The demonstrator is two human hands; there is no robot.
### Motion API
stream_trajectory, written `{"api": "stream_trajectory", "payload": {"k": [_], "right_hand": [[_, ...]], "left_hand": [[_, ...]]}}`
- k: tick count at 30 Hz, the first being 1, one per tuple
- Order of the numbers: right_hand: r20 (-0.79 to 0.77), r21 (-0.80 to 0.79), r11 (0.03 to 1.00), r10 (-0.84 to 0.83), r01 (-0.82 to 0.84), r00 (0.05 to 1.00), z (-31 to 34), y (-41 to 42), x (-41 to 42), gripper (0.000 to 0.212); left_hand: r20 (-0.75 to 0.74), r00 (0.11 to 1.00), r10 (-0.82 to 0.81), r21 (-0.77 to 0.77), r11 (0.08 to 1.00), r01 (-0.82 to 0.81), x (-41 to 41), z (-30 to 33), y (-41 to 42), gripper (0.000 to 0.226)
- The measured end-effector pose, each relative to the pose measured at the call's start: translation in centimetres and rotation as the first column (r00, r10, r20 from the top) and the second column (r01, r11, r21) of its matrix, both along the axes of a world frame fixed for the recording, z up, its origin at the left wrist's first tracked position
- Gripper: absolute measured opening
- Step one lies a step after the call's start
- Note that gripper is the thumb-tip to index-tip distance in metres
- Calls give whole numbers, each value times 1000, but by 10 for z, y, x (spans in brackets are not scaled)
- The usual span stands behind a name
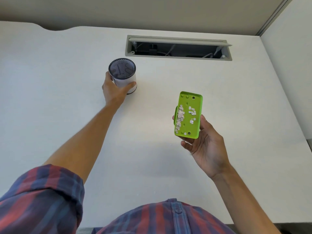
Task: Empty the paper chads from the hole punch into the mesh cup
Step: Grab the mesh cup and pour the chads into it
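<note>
Chads [180, 115], small white paper discs, lie loose in the green tray [188, 115] of the hole punch, most heaped along the side nearest the fingertips, a smaller scatter toward the thumb side. Right hand [205, 146] holds this tray open side up, above the white desk [67, 65]: thumb pressed on one long edge, fingers clamped on the opposite edge and under the near end. Only this tray-like part is visible; whether more of the punch lies behind it cannot be told.

Left hand [113, 90] is wrapped around the mesh cup [123, 75], thumb on one side and fingers curled round the other, closed on its paper-lined wall. Cup stands upright on the desk, well apart from the tray, mouth open.

Assessment: nothing appears to have been tipped yet; the discs are all in the tray and none show on the desk.

Risks noted:
- Tray is shallow and the discs are light; a tilt before it is over the cup mouth would likely spill them onto the desk.
- Tray looks longer than the mouth is wide; pouring over a long edge could send discs past the rim.
- An open cable trough [179, 48] sits beyond the cup; stray discs could drop in.
</note>
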State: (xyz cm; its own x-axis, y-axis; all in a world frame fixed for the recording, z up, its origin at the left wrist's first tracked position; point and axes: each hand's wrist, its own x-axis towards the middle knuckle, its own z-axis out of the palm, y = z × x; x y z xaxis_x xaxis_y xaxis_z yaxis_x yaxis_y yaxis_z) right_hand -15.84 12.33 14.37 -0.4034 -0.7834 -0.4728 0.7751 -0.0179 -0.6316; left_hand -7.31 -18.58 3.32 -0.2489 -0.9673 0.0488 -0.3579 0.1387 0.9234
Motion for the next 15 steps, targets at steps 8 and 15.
{"api": "stream_trajectory", "payload": {"k": [8, 15], "right_hand": [[32, -88, 995, -43, 46, 999, 1, 2, 5, 63], [17, -103, 993, -54, 55, 998, -1, 4, 6, 58]], "left_hand": [[-52, 993, -104, -13, 995, 103, 32, -1, 80, 73], [-66, 974, -216, -28, 976, 215, 50, -7, 155, 76]]}}
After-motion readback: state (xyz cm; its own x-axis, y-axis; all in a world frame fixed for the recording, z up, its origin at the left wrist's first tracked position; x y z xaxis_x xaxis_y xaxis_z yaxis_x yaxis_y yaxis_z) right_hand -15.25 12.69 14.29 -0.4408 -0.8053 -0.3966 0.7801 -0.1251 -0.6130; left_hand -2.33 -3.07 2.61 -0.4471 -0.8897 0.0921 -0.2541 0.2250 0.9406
